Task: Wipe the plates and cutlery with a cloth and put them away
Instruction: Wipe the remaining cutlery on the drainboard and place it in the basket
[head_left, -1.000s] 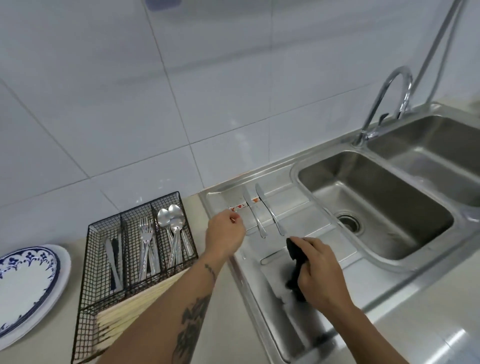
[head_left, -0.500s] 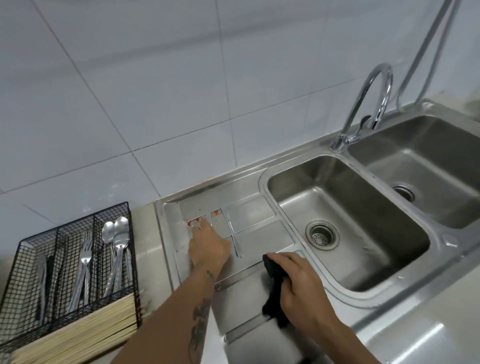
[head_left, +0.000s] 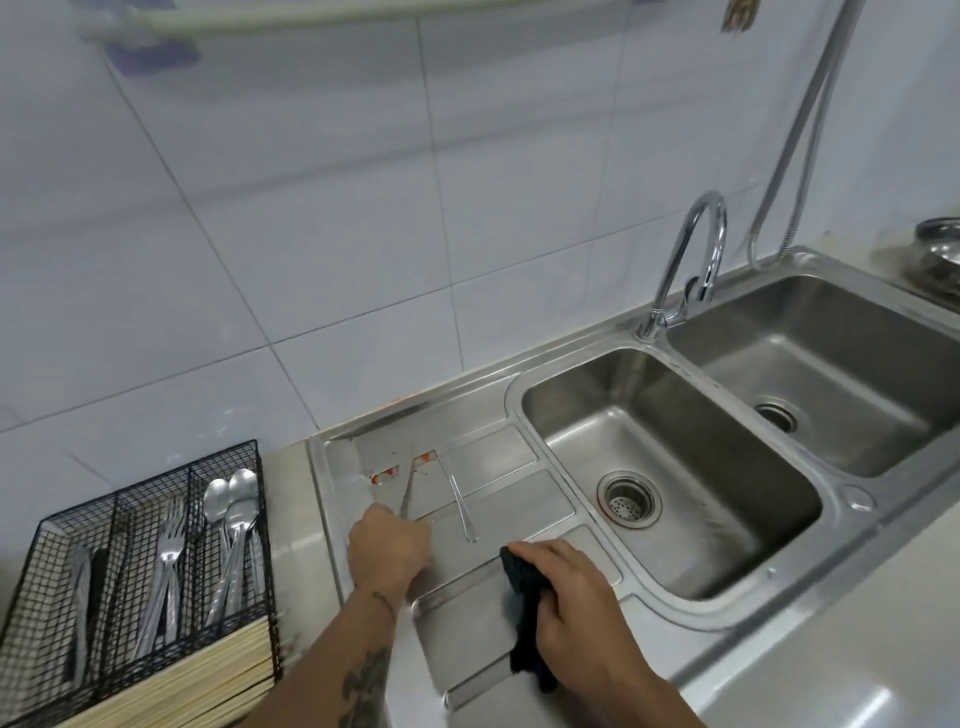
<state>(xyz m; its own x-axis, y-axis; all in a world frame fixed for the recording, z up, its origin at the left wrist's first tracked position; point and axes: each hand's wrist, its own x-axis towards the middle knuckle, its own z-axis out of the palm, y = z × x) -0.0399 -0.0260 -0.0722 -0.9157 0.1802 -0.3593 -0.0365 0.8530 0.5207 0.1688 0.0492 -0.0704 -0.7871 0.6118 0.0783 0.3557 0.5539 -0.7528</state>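
Two table knives lie on the steel drainboard (head_left: 519, 452) left of the sink. My left hand (head_left: 389, 553) grips the handle end of the left knife (head_left: 408, 493), whose blade points away toward the wall. The second knife (head_left: 461, 506) lies loose just to the right of it. My right hand (head_left: 576, 608) grips a dark cloth (head_left: 524, 623) above the drainboard's near part. A black wire cutlery basket (head_left: 145, 587) stands at the lower left with knives, forks, spoons and a bundle of chopsticks in its compartments.
Right of the drainboard are two sink basins (head_left: 691, 467), with a curved tap (head_left: 696, 260) and a hose behind them. A metal pot (head_left: 937, 254) sits at the far right. White tiles cover the wall. Small red marks (head_left: 387, 473) dot the drainboard.
My left hand has come down on the left knife and closed round its handle. The view swung right, so the plates at the left dropped out of sight. My right hand keeps the cloth.
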